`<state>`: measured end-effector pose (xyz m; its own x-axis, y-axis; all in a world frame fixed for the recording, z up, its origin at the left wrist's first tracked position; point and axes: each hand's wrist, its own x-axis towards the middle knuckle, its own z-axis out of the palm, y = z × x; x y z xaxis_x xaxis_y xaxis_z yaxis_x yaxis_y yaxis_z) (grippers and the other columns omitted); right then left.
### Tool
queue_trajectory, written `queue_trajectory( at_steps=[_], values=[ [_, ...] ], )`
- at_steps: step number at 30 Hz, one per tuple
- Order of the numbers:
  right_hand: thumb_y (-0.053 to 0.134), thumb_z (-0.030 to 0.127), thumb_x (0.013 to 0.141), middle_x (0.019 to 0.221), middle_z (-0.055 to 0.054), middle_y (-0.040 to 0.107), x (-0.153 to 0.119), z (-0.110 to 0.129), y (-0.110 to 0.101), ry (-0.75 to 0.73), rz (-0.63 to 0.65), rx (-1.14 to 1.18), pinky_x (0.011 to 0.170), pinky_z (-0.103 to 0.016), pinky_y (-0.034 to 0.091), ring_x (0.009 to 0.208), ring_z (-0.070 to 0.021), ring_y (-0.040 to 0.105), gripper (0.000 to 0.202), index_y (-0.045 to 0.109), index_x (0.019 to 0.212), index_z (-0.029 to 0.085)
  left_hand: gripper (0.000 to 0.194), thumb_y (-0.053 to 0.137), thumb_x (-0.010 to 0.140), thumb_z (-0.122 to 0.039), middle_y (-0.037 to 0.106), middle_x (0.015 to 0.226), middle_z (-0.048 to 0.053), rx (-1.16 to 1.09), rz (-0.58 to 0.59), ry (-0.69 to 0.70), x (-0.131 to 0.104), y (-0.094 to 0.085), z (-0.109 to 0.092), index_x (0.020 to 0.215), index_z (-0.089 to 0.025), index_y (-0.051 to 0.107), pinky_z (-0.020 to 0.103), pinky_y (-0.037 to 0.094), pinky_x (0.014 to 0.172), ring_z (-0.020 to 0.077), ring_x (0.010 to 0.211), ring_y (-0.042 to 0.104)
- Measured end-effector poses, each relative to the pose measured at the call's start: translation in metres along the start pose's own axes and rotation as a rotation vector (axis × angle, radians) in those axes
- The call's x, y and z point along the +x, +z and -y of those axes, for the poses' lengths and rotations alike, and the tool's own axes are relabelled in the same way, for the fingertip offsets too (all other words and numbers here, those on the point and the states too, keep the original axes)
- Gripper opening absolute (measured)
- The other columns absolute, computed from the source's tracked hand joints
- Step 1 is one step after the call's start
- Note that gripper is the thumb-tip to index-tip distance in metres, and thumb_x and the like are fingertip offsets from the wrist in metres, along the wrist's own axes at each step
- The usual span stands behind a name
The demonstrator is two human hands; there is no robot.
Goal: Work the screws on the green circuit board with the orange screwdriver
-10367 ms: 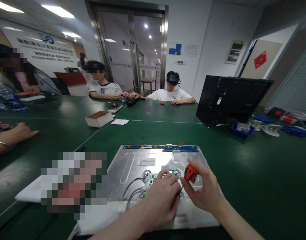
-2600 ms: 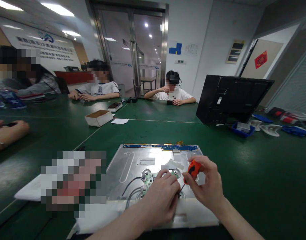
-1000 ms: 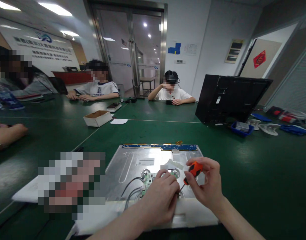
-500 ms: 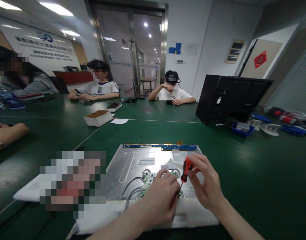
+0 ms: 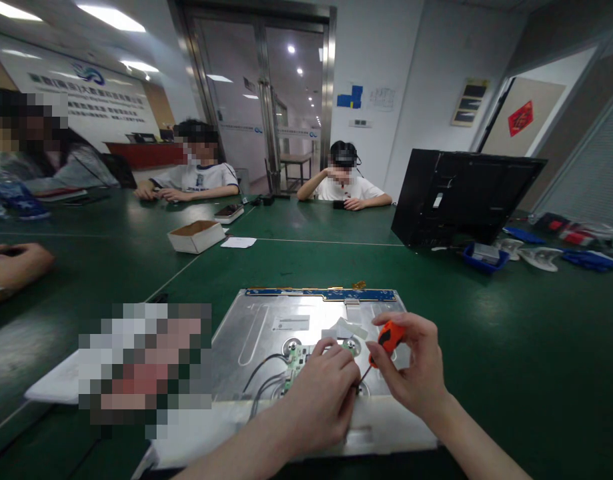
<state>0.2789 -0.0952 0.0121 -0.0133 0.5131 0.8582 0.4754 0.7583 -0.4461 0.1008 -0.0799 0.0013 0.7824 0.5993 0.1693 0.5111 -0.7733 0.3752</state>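
Observation:
A metal display panel (image 5: 256, 320) lies flat on the table in front of me. My right hand (image 5: 419, 360) is closed on a screwdriver (image 5: 390, 337) with an orange and black handle, thumb and fingers around it. The screwdriver leans to the right, and its thin shaft runs down to the left beside my left fingers. My left hand (image 5: 326, 387) rests over a green circuit board (image 5: 299, 360), fingers curled and pressed together. What they pinch, if anything, is hidden, as is the screwdriver's tip. Black cables (image 5: 261, 367) run from the board's left side.
A blue circuit strip (image 5: 286, 293) edges the panel's far side. Behind stand a white open box (image 5: 197, 239) and a large black monitor (image 5: 466, 197), with a blue tray (image 5: 486, 260) beside it. A blurred-out item (image 5: 146, 360) lies left. Several people sit around the green table (image 5: 511, 373).
The screwdriver's handle has tilted further to the right, and my right fingers have shifted and curled around it. My left hand stays in place on the panel.

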Motion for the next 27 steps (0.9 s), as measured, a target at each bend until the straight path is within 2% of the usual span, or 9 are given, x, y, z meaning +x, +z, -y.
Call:
queue_trajectory(
  at_steps=[11, 18, 22, 27],
  values=[
    [0.053, 0.014, 0.096, 0.111, -0.01, 0.064, 0.0039, 0.0019, -0.0015, -0.026, 0.076, -0.021, 0.054, -0.027, 0.058, 0.073, -0.0161, 0.067, 0.039, 0.045, 0.132, 0.025, 0.013, 0.053, 0.083, -0.013, 0.067, 0.098, 0.007, 0.005, -0.016, 0.01, 0.0003, -0.0014, -0.0004, 0.091, -0.019, 0.061, 0.047, 0.036, 0.104, 0.0245, 0.095, 0.06],
    [0.047, 0.012, 0.097, 0.108, -0.009, 0.065, 0.0061, 0.0039, -0.0032, -0.015, 0.117, -0.011, 0.053, -0.027, 0.058, 0.072, -0.0167, 0.067, 0.04, 0.047, 0.135, 0.026, 0.007, 0.055, 0.083, -0.014, 0.066, 0.095, 0.006, 0.04, -0.027, 0.023, -0.0002, -0.0005, 0.0004, 0.086, -0.019, 0.058, 0.046, 0.036, 0.105, 0.0237, 0.092, 0.059],
    [0.053, 0.017, 0.097, 0.105, -0.009, 0.067, 0.0045, 0.0027, -0.0032, -0.016, 0.09, 0.014, 0.052, -0.026, 0.057, 0.07, -0.016, 0.067, 0.036, 0.045, 0.131, 0.024, 0.012, 0.054, 0.084, -0.013, 0.066, 0.097, 0.007, 0.021, -0.019, 0.022, -0.0006, -0.0006, 0.0007, 0.091, -0.019, 0.061, 0.047, 0.035, 0.104, 0.0244, 0.094, 0.06],
    [0.066, 0.022, 0.091, 0.09, -0.003, 0.064, -0.0007, -0.0022, 0.0002, 0.0, -0.007, 0.004, 0.047, -0.024, 0.054, 0.06, -0.0134, 0.062, 0.034, 0.046, 0.118, 0.025, 0.009, 0.055, 0.082, -0.014, 0.067, 0.096, 0.007, 0.006, -0.003, 0.006, 0.0003, -0.0003, 0.0006, 0.086, -0.019, 0.06, 0.046, 0.035, 0.105, 0.0243, 0.095, 0.06]
  ],
)
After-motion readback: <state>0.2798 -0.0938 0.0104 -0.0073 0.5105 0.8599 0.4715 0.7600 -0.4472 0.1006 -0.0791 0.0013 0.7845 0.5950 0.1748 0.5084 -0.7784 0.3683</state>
